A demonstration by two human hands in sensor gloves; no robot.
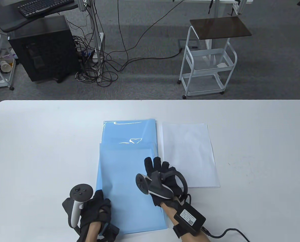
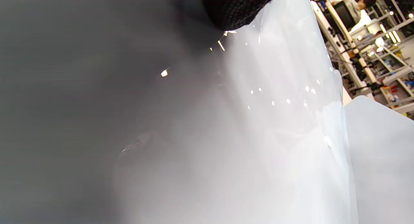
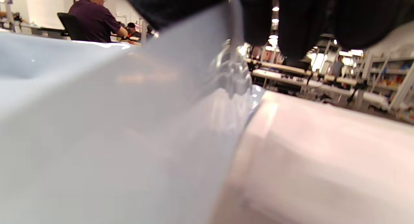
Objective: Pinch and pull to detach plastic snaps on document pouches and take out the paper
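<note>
While the left grip (image 1: 95, 209) pinches the pouch (image 1: 129, 186) corner, right fingers (image 1: 156, 165) lie flat.

White rectangular surface (image 1: 39, 151) carries two overlapping translucent light-blue plastic document pouches (image 1: 129, 176) at centre, the nearer one partly covering the farther, with a white sheet of paper (image 1: 190, 148) lying flat just beside them on the right.
</note>
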